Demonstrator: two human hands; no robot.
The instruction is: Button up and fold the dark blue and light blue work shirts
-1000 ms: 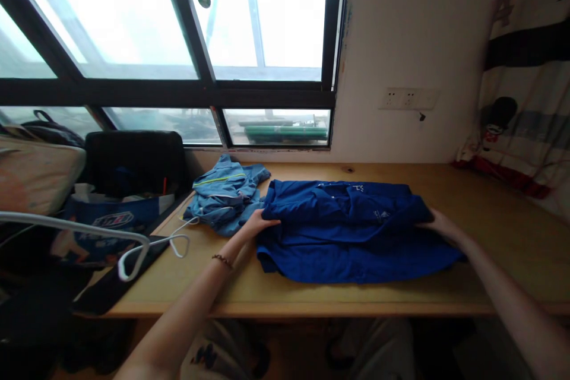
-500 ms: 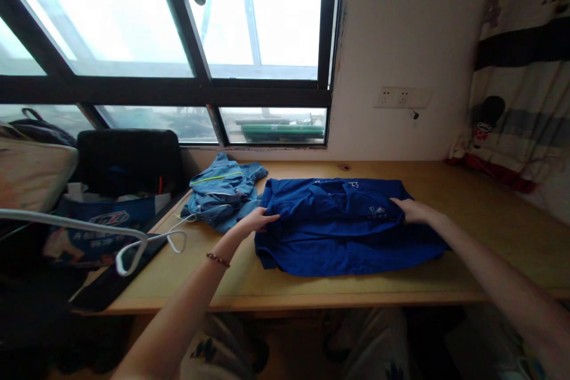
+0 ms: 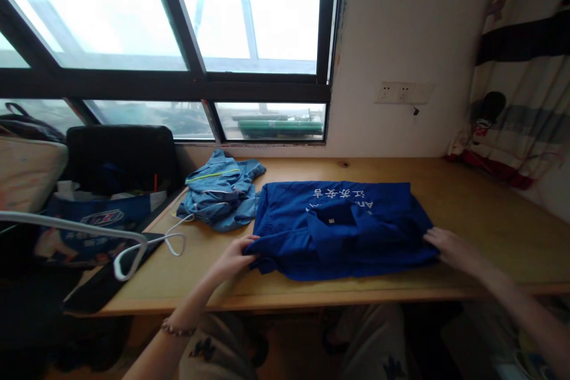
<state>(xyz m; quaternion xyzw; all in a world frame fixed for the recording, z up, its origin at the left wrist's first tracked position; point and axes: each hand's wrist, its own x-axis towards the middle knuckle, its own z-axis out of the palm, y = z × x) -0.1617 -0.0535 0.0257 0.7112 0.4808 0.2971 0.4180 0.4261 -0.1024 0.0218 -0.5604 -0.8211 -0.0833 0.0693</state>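
A dark blue collared jacket [image 3: 338, 243], folded over on itself, lies on the wooden table [image 3: 481, 208]. White printed characters show on its far part, and its collar lies in the middle. My left hand [image 3: 240, 254] pinches the near left edge of the jacket between thumb and fingers. At the right edge, my right hand [image 3: 447, 247] grips the cloth, its fingertips partly tucked behind the fabric. A crumpled light blue garment [image 3: 218, 193] with a yellow-green stripe rests just left of the jacket.
A white wire hanger [image 3: 133, 240] juts in over the table's left end, near a black strip [image 3: 102, 282]. Beyond it are a black chair back [image 3: 120, 157] and a printed blue bag [image 3: 98, 219]. A window stands behind the table; a curtain [image 3: 521, 89] hangs at right.
Both hands have come nearer to me and spread slightly apart, bringing the jacket's upper layer and collar toward the near edge. More of the white lettering is uncovered.
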